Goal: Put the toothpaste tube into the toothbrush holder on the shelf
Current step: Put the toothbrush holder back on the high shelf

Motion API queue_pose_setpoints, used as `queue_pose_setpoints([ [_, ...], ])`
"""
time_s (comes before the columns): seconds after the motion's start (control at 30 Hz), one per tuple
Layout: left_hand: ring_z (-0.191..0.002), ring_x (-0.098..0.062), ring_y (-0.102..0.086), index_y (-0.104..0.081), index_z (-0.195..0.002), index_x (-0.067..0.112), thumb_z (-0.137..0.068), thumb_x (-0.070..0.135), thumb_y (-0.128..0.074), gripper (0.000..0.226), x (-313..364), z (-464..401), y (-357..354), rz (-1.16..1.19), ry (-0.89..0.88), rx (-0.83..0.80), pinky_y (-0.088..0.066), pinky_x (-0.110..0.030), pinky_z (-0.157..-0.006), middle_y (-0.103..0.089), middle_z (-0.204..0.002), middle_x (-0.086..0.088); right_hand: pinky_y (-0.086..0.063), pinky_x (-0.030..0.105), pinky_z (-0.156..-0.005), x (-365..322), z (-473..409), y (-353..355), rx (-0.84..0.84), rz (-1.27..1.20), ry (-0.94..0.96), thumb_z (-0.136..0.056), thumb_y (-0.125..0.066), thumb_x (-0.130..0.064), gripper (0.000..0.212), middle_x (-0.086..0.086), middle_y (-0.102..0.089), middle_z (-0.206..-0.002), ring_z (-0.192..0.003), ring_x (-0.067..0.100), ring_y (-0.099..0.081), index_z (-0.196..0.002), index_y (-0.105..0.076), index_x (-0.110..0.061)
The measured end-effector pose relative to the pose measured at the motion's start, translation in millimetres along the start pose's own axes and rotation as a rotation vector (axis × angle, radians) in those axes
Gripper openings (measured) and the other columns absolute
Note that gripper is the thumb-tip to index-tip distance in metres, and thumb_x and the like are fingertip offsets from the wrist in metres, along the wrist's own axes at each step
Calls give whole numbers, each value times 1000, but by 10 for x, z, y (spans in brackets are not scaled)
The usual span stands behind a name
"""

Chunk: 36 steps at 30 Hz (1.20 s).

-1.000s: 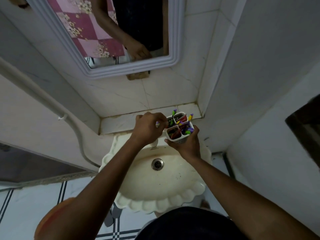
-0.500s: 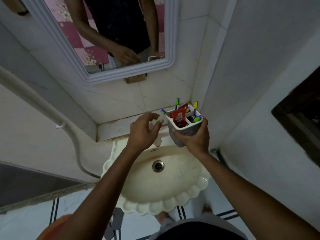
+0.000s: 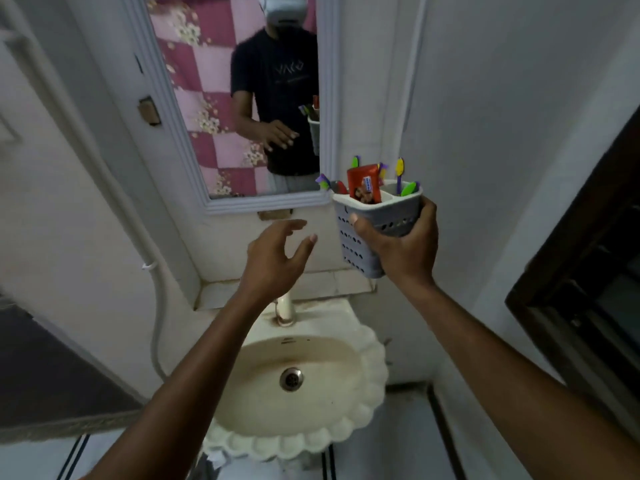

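My right hand (image 3: 403,245) grips a grey perforated toothbrush holder (image 3: 356,237) and holds it in the air, well above the tiled shelf (image 3: 322,282). A red toothpaste tube (image 3: 363,183) stands upright in the holder's front compartment. Several coloured toothbrushes (image 3: 400,173) stick out of the other compartments. My left hand (image 3: 277,256) hovers left of the holder with fingers spread and nothing in it.
A cream scalloped sink (image 3: 298,386) with a tap (image 3: 284,308) sits below the shelf. A white-framed mirror (image 3: 242,98) hangs on the wall above it. A wall stands close on the right, with a dark frame (image 3: 571,265) at the far right. A pipe (image 3: 157,278) runs down the left wall.
My right hand has lifted the holder from the shelf up to the mirror's lower edge. My left hand has let go and opened. The view has tilted upward.
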<state>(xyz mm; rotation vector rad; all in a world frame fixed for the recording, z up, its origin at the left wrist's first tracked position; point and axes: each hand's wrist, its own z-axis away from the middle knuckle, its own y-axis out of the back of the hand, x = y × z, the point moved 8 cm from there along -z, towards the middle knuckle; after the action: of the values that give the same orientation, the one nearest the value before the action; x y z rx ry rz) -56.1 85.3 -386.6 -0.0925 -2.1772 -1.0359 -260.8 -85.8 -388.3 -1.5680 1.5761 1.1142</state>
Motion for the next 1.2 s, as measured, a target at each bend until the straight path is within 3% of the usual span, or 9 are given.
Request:
queue_pose_setpoints([
  [0.23,-128,-17,-65,-66,-143,20,-104,52,-65,51,1061,-313,753,-48,-131,151,-56,-42,-105,-70,-141,-1,-65,33,-88,-1270,-592,591,29,-105,133,-51,-90,-83,107,-6,-73,-128,-111,13,-74,-135,-64,-22],
  [0.47,-129,-19,-62,-63,-144,18,-102,51,-62,53,2111,-884,1520,-87,-307,251,-55,-46,-108,-66,-145,-6,-54,16,-72,-2532,-1133,968,54,-177,254,-49,-83,-88,103,-14,-71,-117,-99,-2,-71,-129,-61,-27],
  [0.63,-137,-21,-60,-61,-146,22,-104,54,-60,52,2690,-1358,2019,-178,-452,365,-47,-59,-115,-65,-148,-2,-67,40,-88,-3369,-1600,1111,110,-147,308,-48,-85,-93,102,-12,-76,-114,-101,11,-77,-124,-68,-26],
  [0.93,-142,-27,-57,-64,-144,21,-105,50,-62,49,3215,-2218,2676,-310,-548,566,-37,-50,-117,-65,-149,-3,-66,44,-93,-4451,-2283,983,212,-158,378,-48,-80,-95,106,-8,-74,-115,-107,19,-74,-124,-65,-23],
  [1.2,-138,-28,-60,-63,-146,19,-107,52,-56,52,3301,-3110,2792,-372,-555,570,-41,-52,-115,-67,-148,-5,-65,47,-95,-4875,-2845,511,315,-134,409,-49,-75,-100,112,-3,-71,-122,-116,26,-71,-127,-60,-21],
])
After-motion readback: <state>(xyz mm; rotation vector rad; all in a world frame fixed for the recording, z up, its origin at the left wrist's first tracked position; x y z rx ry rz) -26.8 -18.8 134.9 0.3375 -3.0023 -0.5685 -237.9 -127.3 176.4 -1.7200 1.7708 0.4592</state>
